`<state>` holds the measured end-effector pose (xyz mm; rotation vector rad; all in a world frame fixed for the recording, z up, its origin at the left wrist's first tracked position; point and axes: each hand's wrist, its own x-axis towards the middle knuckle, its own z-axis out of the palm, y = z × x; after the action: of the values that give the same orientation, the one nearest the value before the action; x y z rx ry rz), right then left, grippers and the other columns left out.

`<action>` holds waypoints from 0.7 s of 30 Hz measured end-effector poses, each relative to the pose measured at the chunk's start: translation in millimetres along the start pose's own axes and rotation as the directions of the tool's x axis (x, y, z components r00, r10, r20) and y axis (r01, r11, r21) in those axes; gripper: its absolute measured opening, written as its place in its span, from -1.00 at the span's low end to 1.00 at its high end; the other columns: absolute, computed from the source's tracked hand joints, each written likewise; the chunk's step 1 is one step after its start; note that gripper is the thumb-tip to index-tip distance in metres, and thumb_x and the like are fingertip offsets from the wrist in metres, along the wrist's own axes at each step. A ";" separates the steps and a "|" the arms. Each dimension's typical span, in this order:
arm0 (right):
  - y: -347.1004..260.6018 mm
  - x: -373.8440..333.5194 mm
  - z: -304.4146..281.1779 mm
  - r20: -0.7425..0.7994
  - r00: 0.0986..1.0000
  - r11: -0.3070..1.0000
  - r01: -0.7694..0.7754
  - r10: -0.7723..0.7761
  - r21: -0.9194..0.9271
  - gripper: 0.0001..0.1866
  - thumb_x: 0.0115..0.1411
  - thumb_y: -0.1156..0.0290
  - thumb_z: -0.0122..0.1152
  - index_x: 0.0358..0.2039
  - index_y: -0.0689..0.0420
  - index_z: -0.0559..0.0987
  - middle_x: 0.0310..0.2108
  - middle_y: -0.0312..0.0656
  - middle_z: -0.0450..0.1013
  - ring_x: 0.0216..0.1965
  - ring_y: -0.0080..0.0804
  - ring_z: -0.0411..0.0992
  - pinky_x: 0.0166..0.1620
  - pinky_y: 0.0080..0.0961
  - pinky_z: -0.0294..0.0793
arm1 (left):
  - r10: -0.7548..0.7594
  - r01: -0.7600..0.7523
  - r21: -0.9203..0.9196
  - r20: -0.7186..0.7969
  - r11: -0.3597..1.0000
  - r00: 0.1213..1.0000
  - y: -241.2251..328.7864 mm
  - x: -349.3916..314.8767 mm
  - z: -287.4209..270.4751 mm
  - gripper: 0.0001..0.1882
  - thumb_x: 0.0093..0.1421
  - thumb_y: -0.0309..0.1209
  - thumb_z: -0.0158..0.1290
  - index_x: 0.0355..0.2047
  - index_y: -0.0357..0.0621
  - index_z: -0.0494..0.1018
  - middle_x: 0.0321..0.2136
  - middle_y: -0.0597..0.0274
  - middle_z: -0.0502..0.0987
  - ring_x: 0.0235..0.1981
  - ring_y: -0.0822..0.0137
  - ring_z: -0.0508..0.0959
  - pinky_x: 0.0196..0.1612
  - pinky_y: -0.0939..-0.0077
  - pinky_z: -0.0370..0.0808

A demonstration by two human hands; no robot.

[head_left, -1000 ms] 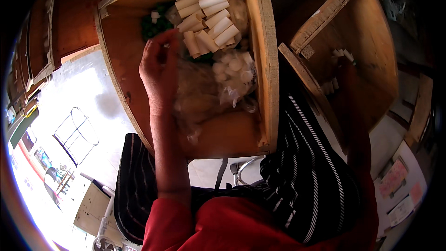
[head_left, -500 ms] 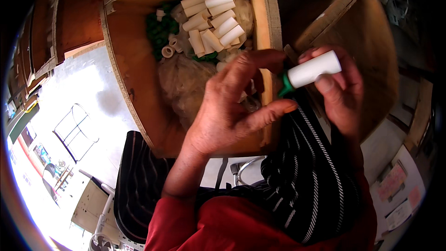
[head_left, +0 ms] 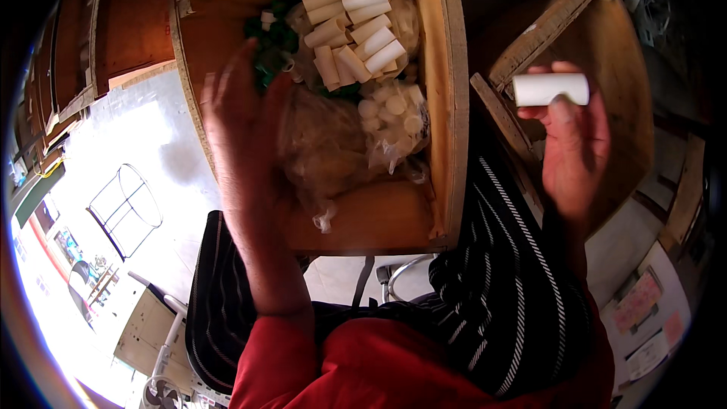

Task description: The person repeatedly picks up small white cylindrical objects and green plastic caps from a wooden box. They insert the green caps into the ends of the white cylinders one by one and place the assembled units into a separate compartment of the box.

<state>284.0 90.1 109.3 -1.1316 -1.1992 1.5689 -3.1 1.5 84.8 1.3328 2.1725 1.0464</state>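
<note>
A short white tube [head_left: 551, 89] lies sideways in my right hand [head_left: 574, 136], pinched between thumb and fingers over the wooden box at the right. No green piece shows on it. My left hand [head_left: 241, 125], smeared by motion, reaches over the left side of the open wooden box [head_left: 394, 216]. Its fingers are stretched and apart, beside the small green pieces [head_left: 274, 42]. Nothing shows in that hand. Several white tubes [head_left: 365, 0] are stacked at the back of the box. Nearer lies a clear bag of round white caps [head_left: 392, 113].
A crumpled clear plastic bag [head_left: 322, 144] fills the box's middle. The second wooden box [head_left: 606, 53] stands at the right, with a wooden edge [head_left: 500, 113] between the two. Below, my striped trousers [head_left: 515, 295] flank the box. A wire frame [head_left: 125, 208] stands on the floor at left.
My left hand has moved left from beside the tube into the box. My right hand has carried the tube right and slightly up. The green piece at the tube's end is no longer visible.
</note>
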 end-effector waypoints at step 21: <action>19.1 -3.5 23.6 0.237 0.970 0.996 -0.034 0.052 -0.080 -0.55 0.12 0.58 0.20 0.04 0.24 0.37 -0.10 -0.12 0.42 -0.19 -0.50 0.44 -0.11 -0.57 0.47 | 0.091 -0.023 -0.200 0.342 0.980 0.935 38.2 -7.6 49.3 -0.67 0.00 -0.50 0.24 -0.17 -0.17 0.51 -0.34 0.20 0.56 -0.40 0.40 0.57 -0.40 0.52 0.52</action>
<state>260.2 78.0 94.4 -1.0436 -1.4096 1.7437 55.2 24.6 81.4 1.3785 1.7362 0.9309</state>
